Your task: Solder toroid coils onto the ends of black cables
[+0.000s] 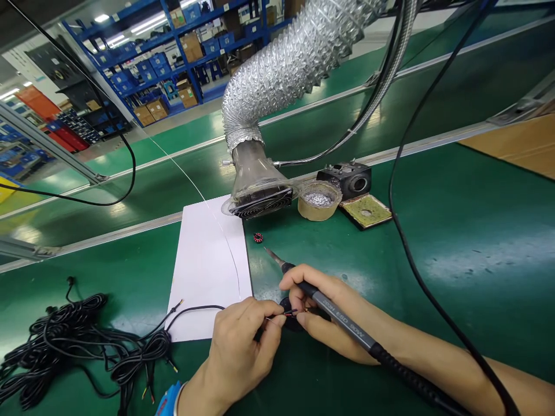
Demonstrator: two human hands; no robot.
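Both grip: L hand [240, 352] pinches blk cable [195, 308] w/ red wire [277, 317], R hand [325, 326] soldering iron [342, 319].

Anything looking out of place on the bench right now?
One thing: a small black-and-red ring lies loose on the green mat, beside the white paper sheet, just past the tip of the slim grey soldering iron. It sits apart, possibly stray.

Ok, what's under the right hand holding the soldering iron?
A round black object lies on the green mat beneath the right hand. The hand covers most of it, so its top and exactly what it is cannot be seen.
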